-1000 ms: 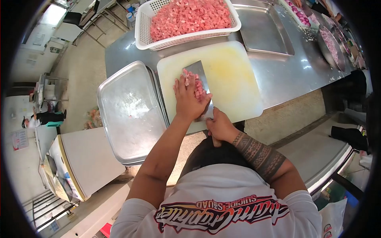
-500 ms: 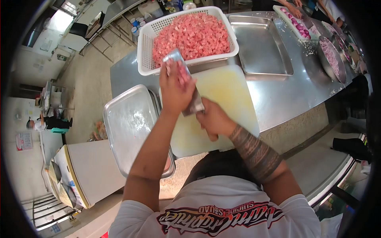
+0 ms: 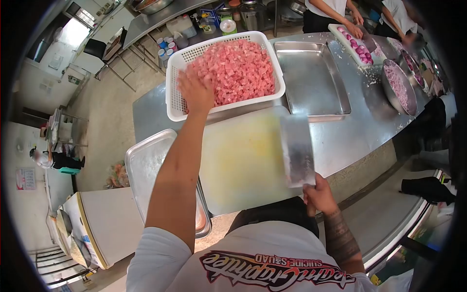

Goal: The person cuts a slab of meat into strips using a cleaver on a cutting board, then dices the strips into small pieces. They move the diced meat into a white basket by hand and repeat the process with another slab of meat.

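My left hand (image 3: 197,93) rests on the left side of a heap of diced raw meat (image 3: 243,70), its fingers stretched out and slightly blurred. The meat fills a white perforated plastic basket (image 3: 226,108). In my right hand (image 3: 321,195) is the handle of a cleaver (image 3: 297,155), whose broad blade points away from me over the right edge of the cutting board (image 3: 238,160). That board is white with a yellowish stain, and no meat lies on it. Left of the board, partly behind my left forearm, is a metal tray (image 3: 151,165).
A shallow steel pan (image 3: 316,80) sits right of the basket on the steel table (image 3: 340,141). Farther right are a board with red onions (image 3: 357,48) and a bowl of chopped onion (image 3: 399,87). Co-workers' hands (image 3: 355,27) work there with a knife.
My left hand has gone from the cleaver blade, where it held meat pieces, to the meat in the basket. The cleaver has swung right and toward me in my right hand.
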Tool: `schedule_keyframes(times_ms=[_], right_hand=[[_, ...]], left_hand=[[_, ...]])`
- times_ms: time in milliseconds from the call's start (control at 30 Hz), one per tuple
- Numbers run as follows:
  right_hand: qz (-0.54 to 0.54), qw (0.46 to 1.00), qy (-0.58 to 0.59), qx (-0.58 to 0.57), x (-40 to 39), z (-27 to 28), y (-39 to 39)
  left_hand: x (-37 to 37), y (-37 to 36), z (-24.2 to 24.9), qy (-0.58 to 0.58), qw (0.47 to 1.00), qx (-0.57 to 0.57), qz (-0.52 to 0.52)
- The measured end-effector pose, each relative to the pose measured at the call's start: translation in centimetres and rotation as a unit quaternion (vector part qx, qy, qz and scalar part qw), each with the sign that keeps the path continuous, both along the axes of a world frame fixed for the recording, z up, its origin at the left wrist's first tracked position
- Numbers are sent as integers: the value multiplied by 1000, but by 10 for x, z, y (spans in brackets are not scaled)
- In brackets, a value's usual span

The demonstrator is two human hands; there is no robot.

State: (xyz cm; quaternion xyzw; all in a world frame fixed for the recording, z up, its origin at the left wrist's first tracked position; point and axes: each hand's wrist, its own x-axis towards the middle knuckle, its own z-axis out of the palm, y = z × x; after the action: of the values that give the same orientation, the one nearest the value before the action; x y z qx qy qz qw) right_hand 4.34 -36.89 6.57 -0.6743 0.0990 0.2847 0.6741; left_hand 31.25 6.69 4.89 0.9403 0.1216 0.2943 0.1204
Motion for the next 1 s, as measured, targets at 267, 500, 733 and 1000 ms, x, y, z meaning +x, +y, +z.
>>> schedule_keyframes(times_ms=[267,500,733,1000], right_hand=[[-82,996,-31,-3,8,1,-29],[-38,993,-107,33,55,23,6],[7,984,-165,64,113,59,50],[67,961,-234,134,138,129,78]], left_hand=[[-48,-25,-10,28,997,-55,54],[-127,-59,-41,1,995,-80,-65],[-215,-158,47,25,892,-89,-442],[-173,-152,115,-1,878,42,-476]])
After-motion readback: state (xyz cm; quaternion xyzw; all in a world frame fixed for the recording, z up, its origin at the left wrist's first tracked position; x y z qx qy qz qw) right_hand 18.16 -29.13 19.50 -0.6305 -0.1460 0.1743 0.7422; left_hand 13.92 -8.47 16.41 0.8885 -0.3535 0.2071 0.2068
